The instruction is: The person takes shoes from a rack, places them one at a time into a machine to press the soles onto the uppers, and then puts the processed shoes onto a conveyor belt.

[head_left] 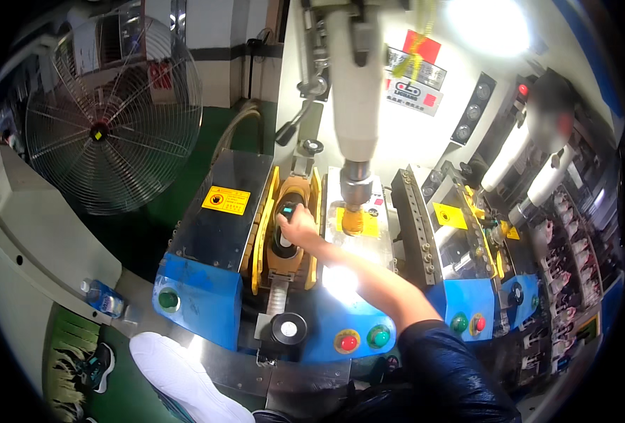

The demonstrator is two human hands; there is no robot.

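My right hand (300,227) reaches into the machine from the lower right, its arm in a dark sleeve. The fingers are closed on a dark shoe (283,243) with a small teal patch, lying between the yellow side pads (263,233) of the press bay. Part of that shoe is hidden under the hand. Close by at the lower edge, another shoe (182,374) shows its white sole, tilted upward. My left hand is not visible, so I cannot see what supports this near shoe.
A thick press column (355,92) hangs right of the bay. Red (348,342) and green (379,336) buttons sit on the blue front panel, beside a black knob (288,328). A large fan (112,113) stands at left, a plastic bottle (103,297) below it. Shoes fill a rack (573,261) at right.
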